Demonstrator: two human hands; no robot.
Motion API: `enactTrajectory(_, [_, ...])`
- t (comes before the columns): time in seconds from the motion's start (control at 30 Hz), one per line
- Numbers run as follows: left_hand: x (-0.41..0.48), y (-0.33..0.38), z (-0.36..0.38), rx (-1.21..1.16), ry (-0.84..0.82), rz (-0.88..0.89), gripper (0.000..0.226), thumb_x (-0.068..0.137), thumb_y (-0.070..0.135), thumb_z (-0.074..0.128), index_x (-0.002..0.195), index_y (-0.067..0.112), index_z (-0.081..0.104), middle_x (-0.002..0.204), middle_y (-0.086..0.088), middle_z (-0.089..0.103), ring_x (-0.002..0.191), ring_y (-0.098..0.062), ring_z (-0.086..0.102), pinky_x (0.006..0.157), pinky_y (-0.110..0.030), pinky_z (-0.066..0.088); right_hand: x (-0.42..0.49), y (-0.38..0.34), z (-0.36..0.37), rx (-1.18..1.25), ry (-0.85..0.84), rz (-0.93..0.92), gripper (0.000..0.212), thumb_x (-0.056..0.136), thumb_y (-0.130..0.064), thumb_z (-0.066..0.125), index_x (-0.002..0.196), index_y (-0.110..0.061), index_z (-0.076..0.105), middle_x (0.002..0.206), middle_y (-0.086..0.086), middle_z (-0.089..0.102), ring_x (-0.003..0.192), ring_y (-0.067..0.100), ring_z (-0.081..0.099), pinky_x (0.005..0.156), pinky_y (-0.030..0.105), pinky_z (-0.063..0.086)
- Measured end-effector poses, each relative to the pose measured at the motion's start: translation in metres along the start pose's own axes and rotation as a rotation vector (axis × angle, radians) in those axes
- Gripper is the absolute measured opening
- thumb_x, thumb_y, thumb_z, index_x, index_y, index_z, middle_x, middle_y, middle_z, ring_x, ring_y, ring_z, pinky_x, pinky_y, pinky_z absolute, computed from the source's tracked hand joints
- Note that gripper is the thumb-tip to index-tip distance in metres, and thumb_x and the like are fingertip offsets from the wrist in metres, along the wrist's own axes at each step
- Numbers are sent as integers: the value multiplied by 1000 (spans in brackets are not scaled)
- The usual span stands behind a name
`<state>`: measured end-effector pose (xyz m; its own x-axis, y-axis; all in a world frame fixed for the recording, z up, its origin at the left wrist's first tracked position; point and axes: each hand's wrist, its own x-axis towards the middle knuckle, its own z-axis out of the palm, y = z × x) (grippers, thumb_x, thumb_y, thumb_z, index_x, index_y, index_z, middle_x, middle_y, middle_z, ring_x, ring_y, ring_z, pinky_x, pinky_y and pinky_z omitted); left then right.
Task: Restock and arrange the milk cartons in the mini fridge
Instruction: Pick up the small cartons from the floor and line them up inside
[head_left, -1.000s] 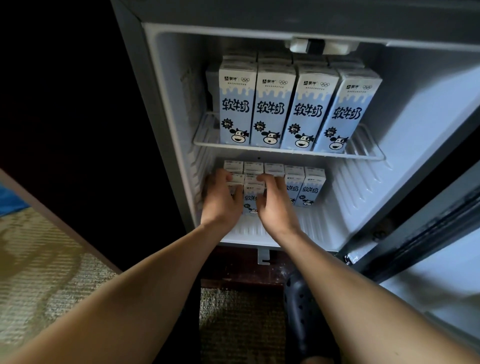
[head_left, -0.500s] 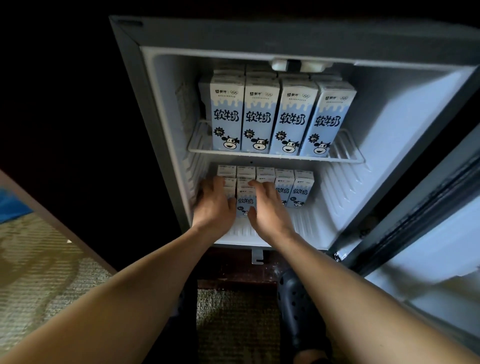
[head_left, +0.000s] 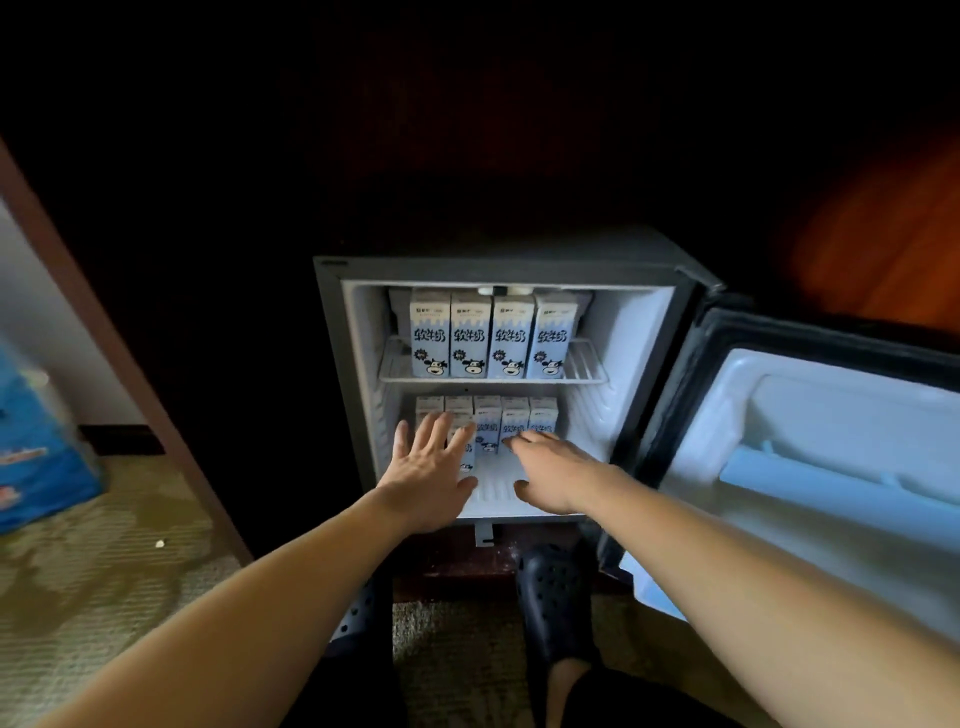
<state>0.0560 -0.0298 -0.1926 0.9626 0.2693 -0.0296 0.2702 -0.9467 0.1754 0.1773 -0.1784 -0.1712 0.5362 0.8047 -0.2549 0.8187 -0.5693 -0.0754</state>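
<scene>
the mini fridge (head_left: 493, 267) stands open, its door (head_left: 831, 441) swung out to the right. four milk cartons (head_left: 491, 338) stand upright side by side on the wire shelf (head_left: 587, 364). a lower row of cartons (head_left: 488, 415) stands below, far back on the fridge floor. the left hand (head_left: 428, 478) has its fingers released and spread in front of the left lower cartons. the right hand (head_left: 553, 475), fingers also released, reaches toward the right ones. neither grasps anything; whether they touch a carton i cannot tell
</scene>
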Motion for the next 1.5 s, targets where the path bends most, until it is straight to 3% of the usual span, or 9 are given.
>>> enactTrajectory(0.33, [-93, 104, -91, 12, 119, 198, 63, 102, 45, 39, 155, 18, 22, 163, -2, 19, 153, -22, 1, 123, -53, -3, -189, 1, -69, 150, 196, 70, 61, 100, -38, 52, 152, -14, 33, 156, 4, 35, 143, 24, 33, 115, 42, 33])
enactTrajectory(0.5, [-114, 175, -121, 188, 169, 357, 63, 102, 51, 35, 155, 19, 22, 161, -1, 24, 152, -23, 11, 124, -50, 5, -283, 34, -64, 222, 278, 174, 58, 100, -37, 52, 150, -11, 38, 153, 9, 41, 141, 26, 36, 114, 41, 34])
enactTrajectory(0.63, [-122, 236, -115, 248, 109, 459, 64, 102, 51, 33, 156, 20, 20, 163, -1, 20, 153, -23, 7, 123, -51, 5, -348, 59, -37, 256, 283, 265, 58, 102, -36, 49, 153, -15, 33, 157, 4, 36, 145, 21, 29, 116, 35, 28])
enactTrajectory(0.77, [-131, 290, -85, 220, 50, 518, 61, 103, 48, 32, 156, 20, 20, 163, 0, 19, 153, -22, 5, 123, -50, 2, -390, 83, 1, 305, 273, 361, 57, 101, -33, 49, 153, -16, 34, 157, 4, 36, 145, 22, 30, 117, 34, 27])
enactTrajectory(0.9, [-140, 328, -33, 220, -20, 532, 58, 103, 47, 33, 154, 21, 23, 161, 1, 22, 152, -22, 8, 123, -50, 3, -415, 99, 46, 364, 300, 477, 53, 98, -34, 53, 148, -19, 43, 148, 3, 47, 136, 23, 43, 113, 40, 38])
enactTrajectory(1.03, [-150, 346, 22, 180, -95, 559, 54, 101, 44, 41, 148, 17, 36, 154, -2, 36, 147, -22, 24, 121, -51, 10, -431, 111, 95, 420, 251, 509, 49, 93, -37, 53, 140, -23, 52, 135, 3, 57, 124, 27, 52, 105, 44, 45])
enactTrajectory(1.17, [-156, 355, 65, 134, -160, 612, 50, 98, 37, 47, 144, 18, 41, 150, -2, 43, 142, -23, 34, 119, -48, 16, -441, 119, 148, 461, 180, 580, 49, 91, -36, 55, 137, -23, 53, 135, 3, 58, 124, 25, 54, 100, 40, 47])
enactTrajectory(1.3, [-158, 357, 98, 118, -260, 668, 53, 99, 35, 50, 149, 21, 37, 156, 0, 38, 145, -20, 32, 121, -43, 19, -442, 122, 190, 584, 93, 662, 49, 91, -26, 56, 139, -18, 55, 139, 8, 57, 124, 27, 56, 98, 34, 45])
enactTrajectory(1.5, [-174, 360, 148, 127, -392, 632, 59, 100, 35, 51, 154, 22, 31, 161, 0, 31, 148, -20, 26, 122, -45, 16, -441, 123, 250, 630, 57, 660, 28, 90, -25, 60, 117, -19, 64, 110, 8, 68, 95, 27, 65, 81, 44, 55])
